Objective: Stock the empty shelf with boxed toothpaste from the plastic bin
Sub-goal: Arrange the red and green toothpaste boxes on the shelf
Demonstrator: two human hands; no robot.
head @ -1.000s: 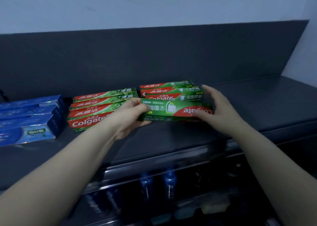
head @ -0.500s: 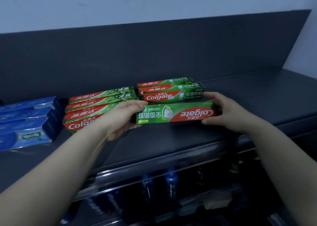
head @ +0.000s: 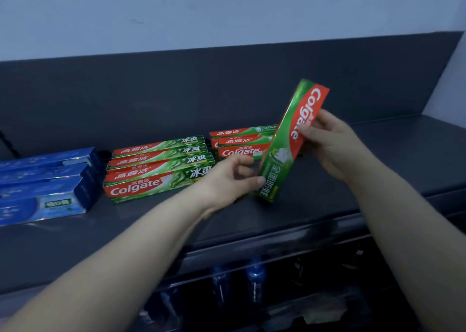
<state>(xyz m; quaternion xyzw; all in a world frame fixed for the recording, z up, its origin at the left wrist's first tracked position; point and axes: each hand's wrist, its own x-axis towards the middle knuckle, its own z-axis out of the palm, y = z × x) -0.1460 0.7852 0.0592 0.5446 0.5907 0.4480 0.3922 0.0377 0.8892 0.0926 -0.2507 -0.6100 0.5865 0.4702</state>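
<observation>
1. Box (head: pixel 281 159): green and red, steeply tilted, top leaning right. Its low end is at the shelf (head: pixel 378 170), in front of the right stack; contact unclear.
2. Right hand (head: pixel 335 145): grips the box's upper half, thumb on the red face, fingers curled behind.
3. Left hand (head: pixel 232 178): thumb tip touches the box's lower left edge. Fingers are loosely curled beside it; cannot tell whether they grip.
4. Right stack (head: pixel 239 142): matching boxes lying flat, just behind the box.
5. Left stack (head: pixel 158 170): green and red boxes lying flat, partly behind the left hand.
6. Blue boxes (head: pixel 42 185): stacked at the shelf's far left.
7. Bottles (head: pixel 254 278): dim, on the level below.
</observation>
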